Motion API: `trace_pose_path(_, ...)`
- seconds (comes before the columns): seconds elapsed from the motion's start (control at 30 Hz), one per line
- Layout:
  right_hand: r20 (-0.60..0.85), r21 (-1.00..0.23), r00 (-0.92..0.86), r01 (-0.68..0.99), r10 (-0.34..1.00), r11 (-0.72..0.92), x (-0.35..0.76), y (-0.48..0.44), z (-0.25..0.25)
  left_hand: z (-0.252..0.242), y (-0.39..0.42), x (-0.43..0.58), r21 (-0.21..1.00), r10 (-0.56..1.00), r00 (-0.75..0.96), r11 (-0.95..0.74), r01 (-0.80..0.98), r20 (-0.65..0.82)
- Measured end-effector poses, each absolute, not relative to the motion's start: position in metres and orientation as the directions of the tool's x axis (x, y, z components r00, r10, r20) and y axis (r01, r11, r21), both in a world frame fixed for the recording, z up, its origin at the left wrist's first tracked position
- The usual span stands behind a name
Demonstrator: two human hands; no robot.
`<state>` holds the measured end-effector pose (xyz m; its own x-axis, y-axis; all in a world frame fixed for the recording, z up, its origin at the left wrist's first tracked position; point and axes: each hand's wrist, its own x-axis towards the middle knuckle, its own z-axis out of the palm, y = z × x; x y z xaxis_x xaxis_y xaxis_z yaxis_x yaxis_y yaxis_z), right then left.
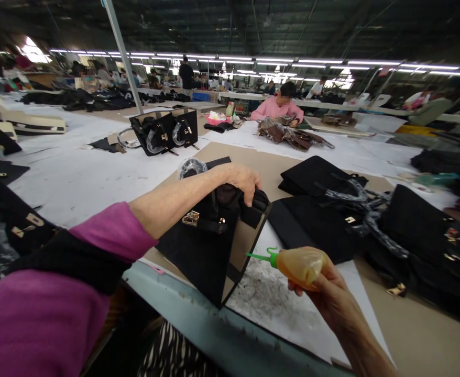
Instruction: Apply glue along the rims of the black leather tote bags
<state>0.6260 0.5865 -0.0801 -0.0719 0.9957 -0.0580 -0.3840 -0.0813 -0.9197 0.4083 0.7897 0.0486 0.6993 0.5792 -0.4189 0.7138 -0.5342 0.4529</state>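
Observation:
A black handbag (198,256) with a gold buckle lies before me on the table, its beige-lined side facing right. My left hand (246,180) reaches over it, fingers bent down onto the dark fabric at its upper right edge. In my right hand (326,283) is a squeeze bottle of amber liquid (298,266), held tilted sideways. The bottle's green nozzle (259,256) points left, its tip close to the bag's beige side panel (242,243). Whether the tip touches the panel I cannot tell.
More black bags (312,225) lie to the right, with plastic-wrapped handles. Two upright black bags (165,131) stand farther back. Across the table a person in pink (279,109) works on brown pieces (285,133). The table's blue-grey edge (214,324) runs close to me.

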Motion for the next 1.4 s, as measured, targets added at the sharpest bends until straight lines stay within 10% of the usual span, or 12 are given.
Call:
trace_pose_path(0.7, -0.163, -0.867, -0.164, -0.446, 0.973, -0.221, 0.616, 0.563, -0.121, 0.054, 0.761, 0.409, 0.347, 0.634, 0.717, -0.628, 0.696, -0.289)
trace_pose_path(1.13, -0.167, -0.752, -0.031, -0.642, 0.985, -0.148, 0.6, 0.592, -0.112, 0.101, 0.712, 0.385, 0.032, 0.747, 0.665, -0.665, 0.746, 0.012)
trace_pose_path(1.4, -0.189, -0.779, 0.0, -0.609, 0.982, -0.15, 0.617, 0.598, -0.119, 0.087, 0.674, 0.398, -0.055, 0.708, 0.672, -0.696, 0.716, -0.219)
